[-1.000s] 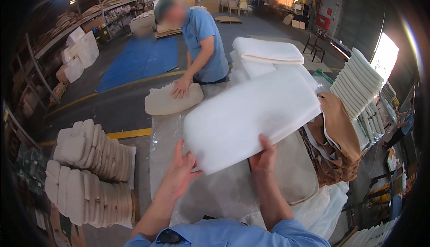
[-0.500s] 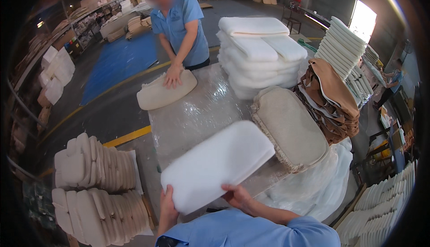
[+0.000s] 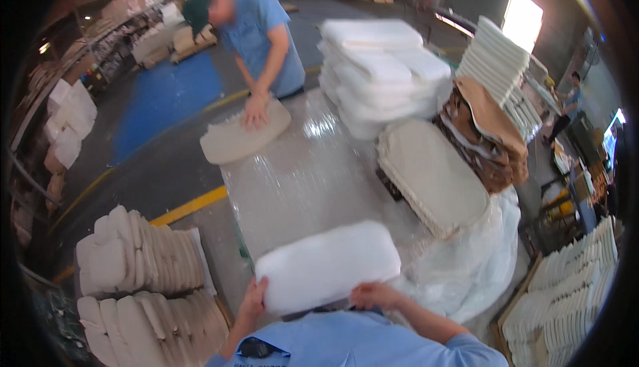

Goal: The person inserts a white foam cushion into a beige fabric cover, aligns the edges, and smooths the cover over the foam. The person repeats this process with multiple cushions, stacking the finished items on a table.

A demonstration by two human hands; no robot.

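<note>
I hold a white padded cushion piece (image 3: 329, 266) close to my body, over the near edge of the table. My left hand (image 3: 255, 296) grips its left end, with the thumb on the upper face. At the near edge toward the right, my right hand (image 3: 373, 295) grips it, fingers partly hidden. Right of the cushion piece lies a pile of beige cushion covers (image 3: 436, 174) with frayed edges. Across the table, a person in a blue shirt presses a hand (image 3: 255, 110) on a beige cushion (image 3: 243, 132).
The plastic-wrapped table (image 3: 286, 200) carries folded white wadding (image 3: 376, 67) and brown covers (image 3: 489, 127) at the far right. Beige cushions (image 3: 143, 254) stand in rows at the left. Further stacked white pads (image 3: 566, 294) stand at the right. Clear plastic (image 3: 479, 267) drapes the table's right side.
The white cushion piece has come nearer to my body and tilted, both hands still on it. The co-worker leans lower over the beige cushion. My view has shifted slightly.
</note>
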